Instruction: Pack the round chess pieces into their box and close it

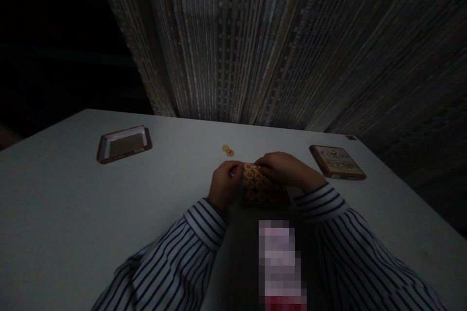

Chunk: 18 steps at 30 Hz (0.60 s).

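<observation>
A small box of Chinese chess pieces (250, 185) lies in front of me, its round pale pieces with red characters set in rows. My left hand (223, 184) is closed, thumb and forefinger pinched at the box's far left corner. Over the far right part of the box, my right hand (284, 170) reaches in with bent fingers pressed together. Its fingertips touch the top row and cover several pieces, so whatever they grip is hidden. Just beyond the box, two loose Chinese chess pieces (229, 153) rest on the table, one showing a red character.
An open, shallow box part (124, 142) sits at the left of the white table (175, 155). To the right lies a flat printed box (337, 161); a small dark card-like item (350, 138) is at the far right corner. A striped curtain (233, 48) hangs behind the table.
</observation>
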Each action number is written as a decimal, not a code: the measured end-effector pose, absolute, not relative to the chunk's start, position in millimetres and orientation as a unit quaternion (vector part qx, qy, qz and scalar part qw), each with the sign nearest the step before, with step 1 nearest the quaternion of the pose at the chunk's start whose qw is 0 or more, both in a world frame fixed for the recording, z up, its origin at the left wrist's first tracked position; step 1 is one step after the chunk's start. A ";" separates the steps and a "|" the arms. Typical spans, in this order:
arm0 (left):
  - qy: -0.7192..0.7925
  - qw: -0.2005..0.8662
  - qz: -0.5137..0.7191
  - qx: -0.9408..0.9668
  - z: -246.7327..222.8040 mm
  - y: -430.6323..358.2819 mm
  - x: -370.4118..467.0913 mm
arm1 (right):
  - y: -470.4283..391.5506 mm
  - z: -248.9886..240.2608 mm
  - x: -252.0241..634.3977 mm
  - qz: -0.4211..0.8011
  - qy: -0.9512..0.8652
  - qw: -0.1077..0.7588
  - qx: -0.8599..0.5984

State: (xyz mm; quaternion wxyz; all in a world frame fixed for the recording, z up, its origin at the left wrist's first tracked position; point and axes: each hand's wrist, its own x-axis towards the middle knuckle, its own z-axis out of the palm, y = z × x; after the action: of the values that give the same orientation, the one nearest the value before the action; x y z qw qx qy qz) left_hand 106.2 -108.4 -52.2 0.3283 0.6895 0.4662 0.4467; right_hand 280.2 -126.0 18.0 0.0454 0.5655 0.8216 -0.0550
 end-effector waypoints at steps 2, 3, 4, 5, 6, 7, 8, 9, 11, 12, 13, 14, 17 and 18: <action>0.466 0.327 0.447 0.690 -51.6 -108.7 106.1 | -125.6 17.1 280.5 -0.056 0.821 0.047 0.566; 0.466 0.327 0.447 0.690 -51.4 -108.8 106.1 | -125.5 16.9 280.6 -0.057 0.821 0.049 0.566; 0.467 0.326 0.447 0.690 -51.2 -108.9 106.0 | -125.6 17.0 280.6 -0.058 0.820 0.051 0.567; 0.467 0.325 0.446 0.690 -51.2 -109.0 106.0 | -125.8 17.2 280.5 -0.058 0.819 0.051 0.568; 0.468 0.323 0.445 0.692 -51.3 -109.0 105.9 | -126.0 17.5 280.4 -0.059 0.819 0.051 0.569; 0.468 0.320 0.445 0.693 -51.4 -109.0 105.9 | -126.3 17.9 280.2 -0.059 0.819 0.049 0.568; 0.468 0.317 0.444 0.696 -51.7 -109.1 105.9 | -126.5 18.4 280.1 -0.059 0.819 0.047 0.568; 0.466 0.315 0.442 0.699 -51.9 -109.1 105.9 | -126.8 18.9 279.9 -0.057 0.819 0.045 0.569; 0.459 0.312 0.432 0.711 -52.2 -109.3 105.9 | -127.0 19.9 279.5 -0.056 0.819 0.045 0.569; 0.456 0.309 0.424 0.719 -52.0 -109.5 105.9 | -127.1 20.4 279.4 -0.056 0.818 0.047 0.570; 0.454 0.305 0.413 0.729 -51.6 -109.6 106.0 | -127.1 20.9 279.2 -0.057 0.817 0.048 0.571; 0.453 0.298 0.400 0.739 -51.0 -109.8 106.0 | -127.1 21.4 279.1 -0.059 0.816 0.051 0.572; 0.460 0.277 0.358 0.764 -48.6 -110.5 106.1 | -127.0 22.4 278.8 -0.064 0.815 0.055 0.574; 0.461 0.272 0.348 0.769 -47.9 -110.8 106.1 | -126.9 22.6 278.7 -0.065 0.815 0.056 0.574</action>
State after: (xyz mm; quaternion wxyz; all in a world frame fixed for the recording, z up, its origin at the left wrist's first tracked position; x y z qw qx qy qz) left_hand 106.1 -110.8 -47.9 0.2723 0.7694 0.4615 0.3477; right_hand 278.7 -126.9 22.6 0.0561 0.5735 0.8147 -0.0645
